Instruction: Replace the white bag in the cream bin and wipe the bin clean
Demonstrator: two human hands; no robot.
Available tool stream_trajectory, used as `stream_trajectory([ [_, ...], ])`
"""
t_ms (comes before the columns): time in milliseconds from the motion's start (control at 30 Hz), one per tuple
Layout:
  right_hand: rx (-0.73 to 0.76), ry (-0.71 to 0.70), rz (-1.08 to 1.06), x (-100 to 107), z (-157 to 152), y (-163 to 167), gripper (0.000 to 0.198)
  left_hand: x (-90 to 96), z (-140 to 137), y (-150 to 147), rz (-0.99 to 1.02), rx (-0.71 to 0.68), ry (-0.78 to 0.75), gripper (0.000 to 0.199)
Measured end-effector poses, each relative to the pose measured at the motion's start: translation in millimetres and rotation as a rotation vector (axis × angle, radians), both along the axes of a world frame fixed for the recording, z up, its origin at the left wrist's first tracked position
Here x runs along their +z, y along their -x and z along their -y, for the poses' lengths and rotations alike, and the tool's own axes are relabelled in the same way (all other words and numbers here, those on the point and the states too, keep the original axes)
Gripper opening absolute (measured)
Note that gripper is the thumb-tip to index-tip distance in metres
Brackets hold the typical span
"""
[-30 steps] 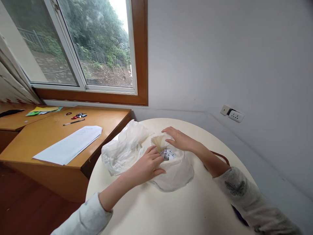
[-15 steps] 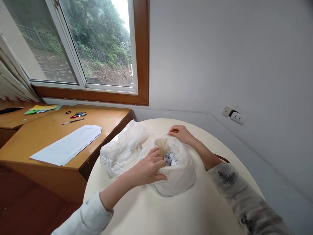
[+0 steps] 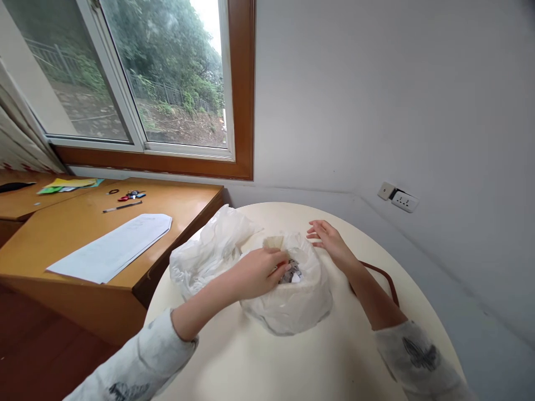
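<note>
A white plastic bag (image 3: 288, 312) stands on the round table with its mouth open. Black-and-white paper scraps (image 3: 295, 273) show inside. My left hand (image 3: 263, 270) is over the opening, its fingers curled in and the thumb near them; whatever may be between the fingertips is hidden. Behind those fingers a pale beige edge (image 3: 273, 241) sticks up at the rim. To the right of the bag, my right hand (image 3: 330, 242) hovers with fingers apart and nothing in it. Crumpled white plastic (image 3: 209, 250) spreads out on the bag's left side.
The round cream table (image 3: 292, 367) stands against the wall. A brown strap or handle (image 3: 384, 275) lies beyond my right forearm. On the wooden desk (image 3: 184, 200) at left are white paper sheets (image 3: 112, 248), a pen (image 3: 122, 207), keys (image 3: 132, 195) and coloured papers (image 3: 69, 184).
My right hand has come away from the bag's rim, moving right, and its fingers have spread. My left hand has turned over the opening, fingers reaching further right over the scraps.
</note>
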State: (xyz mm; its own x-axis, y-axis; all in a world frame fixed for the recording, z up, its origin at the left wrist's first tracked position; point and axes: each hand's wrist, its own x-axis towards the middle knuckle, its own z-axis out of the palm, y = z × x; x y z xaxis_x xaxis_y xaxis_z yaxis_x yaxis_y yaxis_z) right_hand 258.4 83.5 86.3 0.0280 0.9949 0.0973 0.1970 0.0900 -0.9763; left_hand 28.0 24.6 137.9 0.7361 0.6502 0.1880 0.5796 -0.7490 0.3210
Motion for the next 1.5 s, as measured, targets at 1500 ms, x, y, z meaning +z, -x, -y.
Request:
stream_trajectory([
  [1500, 0.263, -0.551, 0.901, 51, 86, 38, 0.029, -13.9, -68, -19, -0.108, 0.259, 0.148, 0.036],
])
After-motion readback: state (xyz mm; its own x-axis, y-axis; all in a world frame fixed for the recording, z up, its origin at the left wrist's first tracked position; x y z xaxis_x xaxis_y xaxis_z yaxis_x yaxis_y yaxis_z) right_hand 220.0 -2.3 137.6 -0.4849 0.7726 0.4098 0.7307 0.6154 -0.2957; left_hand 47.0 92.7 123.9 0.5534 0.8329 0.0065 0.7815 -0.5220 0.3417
